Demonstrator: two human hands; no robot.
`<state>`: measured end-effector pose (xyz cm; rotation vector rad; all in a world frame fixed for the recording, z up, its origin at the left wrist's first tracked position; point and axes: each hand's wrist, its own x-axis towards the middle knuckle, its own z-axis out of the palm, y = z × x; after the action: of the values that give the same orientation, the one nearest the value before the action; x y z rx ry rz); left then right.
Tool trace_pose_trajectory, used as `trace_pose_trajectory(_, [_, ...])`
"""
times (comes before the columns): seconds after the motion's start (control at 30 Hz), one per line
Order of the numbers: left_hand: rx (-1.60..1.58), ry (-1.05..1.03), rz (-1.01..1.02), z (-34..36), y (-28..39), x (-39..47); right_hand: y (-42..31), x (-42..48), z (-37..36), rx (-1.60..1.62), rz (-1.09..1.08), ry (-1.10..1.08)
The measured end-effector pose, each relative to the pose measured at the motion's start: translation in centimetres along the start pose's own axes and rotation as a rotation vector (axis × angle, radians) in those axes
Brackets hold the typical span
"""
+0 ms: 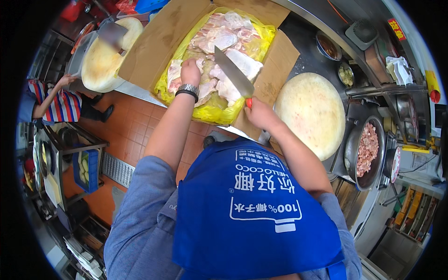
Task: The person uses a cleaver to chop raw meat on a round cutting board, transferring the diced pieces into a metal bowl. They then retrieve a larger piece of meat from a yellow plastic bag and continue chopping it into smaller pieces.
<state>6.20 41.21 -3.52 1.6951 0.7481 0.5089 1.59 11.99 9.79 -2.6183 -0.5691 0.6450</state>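
Observation:
A cardboard box [154,49] lined with a yellow plastic bag [210,115] stands in front of me, filled with raw chicken pieces [215,38]. Inside it, at the near left, my left hand [190,72] has its fingers curled on a pale chicken piece [174,75]; the fingertips are hidden. My right hand [261,113], at the box's near right corner, grips the red handle of a broad-bladed kitchen knife [232,71]. The blade slants up and left over the chicken. Just right of that hand lies a round chopping block [311,113] with faint reddish marks.
A metal bowl of chopped meat [367,150] stands right of the block. Smaller bowls [329,45] sit behind it. At the far left is another round block [105,59] with a cleaver [112,35]. A person in a striped apron [63,105] reaches towards a plastic tub [82,52].

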Motion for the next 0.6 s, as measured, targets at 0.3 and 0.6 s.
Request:
trace_pose_trajectory(0.3, [-0.240,0.131,-0.141,-0.6,2.7,-4.5,0.1,-1.3,0.4,-0.065,-0.019,-0.057])
trace_pose_trajectory(0.6, [-0.385,0.160,-0.266,-0.7,2.0,-5.1,0.2,-1.7,0.2,-0.150,-0.093,-0.103])
